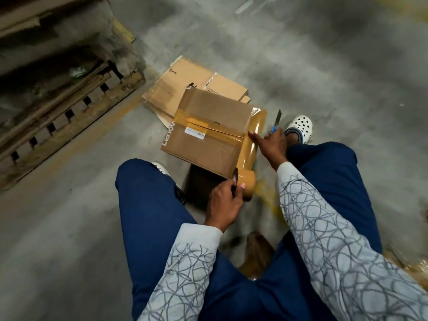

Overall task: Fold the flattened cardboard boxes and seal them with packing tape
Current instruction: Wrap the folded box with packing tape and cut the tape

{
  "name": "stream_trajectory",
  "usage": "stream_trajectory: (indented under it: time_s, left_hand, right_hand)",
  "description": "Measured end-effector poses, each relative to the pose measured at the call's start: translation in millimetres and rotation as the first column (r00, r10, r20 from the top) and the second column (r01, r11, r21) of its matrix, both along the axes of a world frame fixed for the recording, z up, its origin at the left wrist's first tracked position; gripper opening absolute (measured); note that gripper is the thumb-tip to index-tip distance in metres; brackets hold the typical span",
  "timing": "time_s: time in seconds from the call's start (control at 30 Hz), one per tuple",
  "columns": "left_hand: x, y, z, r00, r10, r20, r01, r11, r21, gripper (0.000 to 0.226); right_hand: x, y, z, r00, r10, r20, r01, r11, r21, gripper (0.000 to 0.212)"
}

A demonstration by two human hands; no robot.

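"Where does the box sit?"

"The folded box is on the concrete floor between the person's knees. Brown tape crosses its top seam and runs off its right edge down to the tape roll."

"And the hands?"

"The left hand grips the tape roll just beside the box's near corner. The right hand curls round a blue-handled cutter, blade up, with one fingertip pressing the tape at the right edge."

"Anything behind?"

"Flattened boxes lie on the floor, just beyond the box."

One folded brown cardboard box; one brown packing-tape roll; one blue-handled knife; two white clogs; flattened tan cartons uncountable.
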State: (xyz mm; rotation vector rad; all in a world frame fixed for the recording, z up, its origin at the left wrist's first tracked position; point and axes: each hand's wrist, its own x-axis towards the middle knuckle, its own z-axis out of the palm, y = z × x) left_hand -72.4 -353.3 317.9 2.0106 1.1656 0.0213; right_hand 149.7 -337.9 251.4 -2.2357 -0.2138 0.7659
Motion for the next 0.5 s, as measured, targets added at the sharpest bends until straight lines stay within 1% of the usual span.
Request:
stream_trajectory:
  time_s: [0.07,0.13,0.27,0.33,0.4,0.5]
  left_hand:
    - [-4.5,-1.4,-1.8,1.000,-0.027,0.002,0.027,1.000,0.010,0.032]
    - [-9.2,-0.3,-1.9,0.999,-0.047,0.006,0.047,0.999,0.018,0.030]
    - [-16.0,5.3,0.3,0.997,-0.071,0.008,0.070,0.995,0.068,0.025]
    - [-22.5,5.2,0.2,0.993,-0.115,-0.029,0.117,0.989,0.092,0.024]
    - [-33.7,5.5,3.0,0.989,-0.130,-0.069,0.137,0.985,0.108,0.015]
    - [-43.6,9.2,9.3,0.987,-0.135,-0.085,0.146,0.979,0.141,0.015]
  right_hand:
    - [-1.7,4.0,-8.2,1.000,0.011,-0.003,-0.011,1.000,0.000,0.093]
    - [-4.8,7.7,-15.7,1.000,-0.018,-0.024,0.017,1.000,-0.002,0.095]
    - [-10.5,11.2,-16.6,0.997,-0.077,-0.031,0.075,0.996,-0.041,0.085]
    - [-11.3,11.2,-14.7,0.994,-0.097,-0.048,0.094,0.994,-0.058,0.084]
    - [-10.7,12.1,-14.9,0.994,-0.104,-0.039,0.100,0.992,-0.074,0.082]
    - [-10.5,14.9,-15.7,0.993,-0.119,-0.018,0.118,0.991,-0.063,0.079]
